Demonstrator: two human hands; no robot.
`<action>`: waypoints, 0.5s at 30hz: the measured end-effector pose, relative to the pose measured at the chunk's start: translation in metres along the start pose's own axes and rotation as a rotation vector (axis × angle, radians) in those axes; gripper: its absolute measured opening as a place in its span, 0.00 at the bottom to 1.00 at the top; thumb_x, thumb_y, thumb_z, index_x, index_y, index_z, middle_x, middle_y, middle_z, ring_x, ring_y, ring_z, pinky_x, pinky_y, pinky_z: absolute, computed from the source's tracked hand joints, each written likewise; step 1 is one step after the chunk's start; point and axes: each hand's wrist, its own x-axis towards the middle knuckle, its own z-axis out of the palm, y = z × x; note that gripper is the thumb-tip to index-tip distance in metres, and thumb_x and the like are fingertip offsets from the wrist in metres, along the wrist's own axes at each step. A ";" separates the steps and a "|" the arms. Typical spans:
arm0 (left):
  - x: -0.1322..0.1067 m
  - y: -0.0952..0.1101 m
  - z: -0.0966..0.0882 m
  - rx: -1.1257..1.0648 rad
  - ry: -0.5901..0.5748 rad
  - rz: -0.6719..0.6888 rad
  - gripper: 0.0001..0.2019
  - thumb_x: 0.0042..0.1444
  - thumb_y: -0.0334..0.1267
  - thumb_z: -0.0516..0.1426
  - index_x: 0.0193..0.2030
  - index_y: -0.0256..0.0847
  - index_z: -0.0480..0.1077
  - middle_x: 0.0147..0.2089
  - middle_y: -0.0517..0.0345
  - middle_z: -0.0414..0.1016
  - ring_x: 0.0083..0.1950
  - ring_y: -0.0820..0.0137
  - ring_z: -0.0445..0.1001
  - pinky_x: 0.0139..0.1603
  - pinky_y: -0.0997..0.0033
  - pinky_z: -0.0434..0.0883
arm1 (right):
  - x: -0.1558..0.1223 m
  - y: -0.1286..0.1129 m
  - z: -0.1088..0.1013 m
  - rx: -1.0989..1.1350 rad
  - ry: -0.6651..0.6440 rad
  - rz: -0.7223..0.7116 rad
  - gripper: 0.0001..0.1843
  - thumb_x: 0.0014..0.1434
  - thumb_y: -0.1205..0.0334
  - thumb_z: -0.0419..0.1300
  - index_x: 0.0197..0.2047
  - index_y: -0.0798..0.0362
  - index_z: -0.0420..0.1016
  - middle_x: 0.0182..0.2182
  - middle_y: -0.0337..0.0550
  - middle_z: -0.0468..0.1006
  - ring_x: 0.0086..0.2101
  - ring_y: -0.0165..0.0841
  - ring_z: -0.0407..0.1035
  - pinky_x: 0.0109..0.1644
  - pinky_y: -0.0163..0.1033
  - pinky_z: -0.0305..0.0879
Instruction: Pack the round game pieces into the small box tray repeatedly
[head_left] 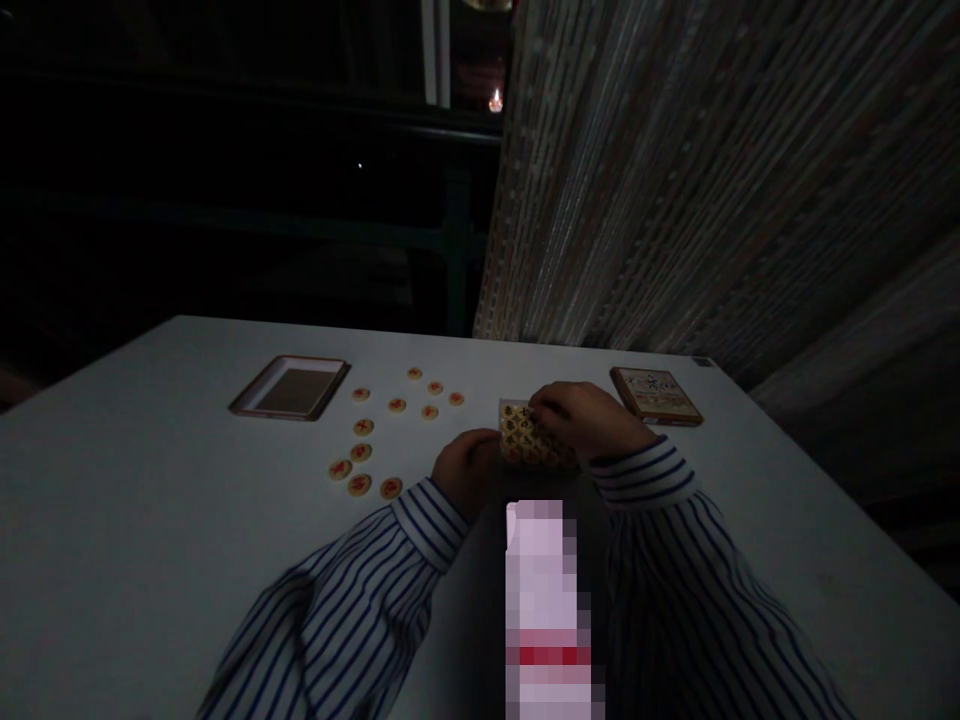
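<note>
A see-through pack of xiangqi pieces (517,437), round discs with black and some red characters, sits at the table's front middle. My left hand (466,468) is closed at its left side, thumb against the edge; the other fingers are hidden. From the right, my right hand (589,418) reaches over the pack with its fingertips pinched together at the top; what lies between them cannot be made out. Loose pieces with red characters, such as this disc (397,405), lie scattered to the left of my left hand.
An open shallow box (330,392) lies at the back left of the white table (187,520). A box with a printed face (656,393) lies at the back right. Behind the table hangs a string curtain (600,200). A bright blurred-out screen (544,600) is close to me.
</note>
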 end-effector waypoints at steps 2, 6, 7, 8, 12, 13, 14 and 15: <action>-0.001 0.000 0.000 0.009 0.013 0.012 0.09 0.48 0.35 0.53 0.35 0.37 0.71 0.35 0.53 0.76 0.36 0.69 0.74 0.37 0.71 0.71 | -0.001 -0.001 -0.002 0.013 0.028 0.004 0.14 0.55 0.62 0.48 0.39 0.51 0.73 0.36 0.43 0.76 0.37 0.32 0.68 0.39 0.34 0.59; -0.002 0.002 -0.001 0.014 0.031 0.013 0.10 0.48 0.35 0.52 0.35 0.36 0.71 0.34 0.52 0.76 0.35 0.70 0.74 0.37 0.71 0.71 | -0.002 -0.003 -0.005 0.026 0.087 0.030 0.14 0.56 0.62 0.48 0.39 0.51 0.73 0.36 0.43 0.76 0.37 0.33 0.69 0.40 0.35 0.59; -0.002 0.003 -0.002 0.016 0.032 0.011 0.10 0.48 0.35 0.52 0.35 0.35 0.71 0.33 0.52 0.76 0.35 0.70 0.73 0.37 0.71 0.71 | -0.002 -0.004 -0.006 0.030 0.101 0.033 0.14 0.56 0.62 0.48 0.39 0.51 0.73 0.37 0.43 0.76 0.37 0.33 0.69 0.40 0.35 0.59; -0.002 0.004 -0.002 0.019 0.036 0.007 0.10 0.48 0.36 0.52 0.35 0.35 0.71 0.33 0.52 0.76 0.35 0.70 0.73 0.37 0.71 0.71 | -0.002 -0.004 -0.007 0.033 0.110 0.033 0.14 0.56 0.62 0.48 0.40 0.51 0.72 0.37 0.43 0.76 0.38 0.33 0.69 0.41 0.35 0.59; -0.002 0.009 -0.005 0.005 0.066 -0.020 0.11 0.47 0.37 0.53 0.36 0.34 0.71 0.31 0.53 0.76 0.32 0.70 0.73 0.34 0.71 0.71 | -0.004 -0.004 -0.009 0.038 0.139 0.035 0.14 0.56 0.62 0.48 0.40 0.51 0.72 0.37 0.42 0.76 0.38 0.33 0.69 0.41 0.35 0.60; -0.001 0.010 -0.006 -0.006 0.079 -0.028 0.11 0.47 0.37 0.54 0.36 0.34 0.71 0.31 0.53 0.76 0.32 0.70 0.73 0.33 0.72 0.71 | -0.004 -0.005 -0.010 0.036 0.146 0.037 0.14 0.56 0.62 0.48 0.40 0.51 0.72 0.37 0.42 0.76 0.38 0.33 0.69 0.40 0.35 0.60; -0.001 0.011 -0.006 -0.018 0.090 -0.031 0.11 0.46 0.37 0.54 0.35 0.34 0.71 0.30 0.53 0.76 0.32 0.70 0.73 0.32 0.72 0.71 | -0.005 -0.005 -0.011 0.034 0.152 0.041 0.14 0.56 0.62 0.48 0.40 0.51 0.72 0.37 0.42 0.76 0.38 0.33 0.69 0.40 0.35 0.60; -0.001 0.012 -0.007 -0.030 0.101 -0.030 0.11 0.45 0.37 0.55 0.35 0.34 0.71 0.30 0.54 0.76 0.31 0.70 0.73 0.32 0.73 0.71 | -0.005 -0.005 -0.012 0.031 0.158 0.044 0.14 0.56 0.62 0.47 0.40 0.51 0.72 0.37 0.42 0.76 0.38 0.33 0.69 0.40 0.35 0.60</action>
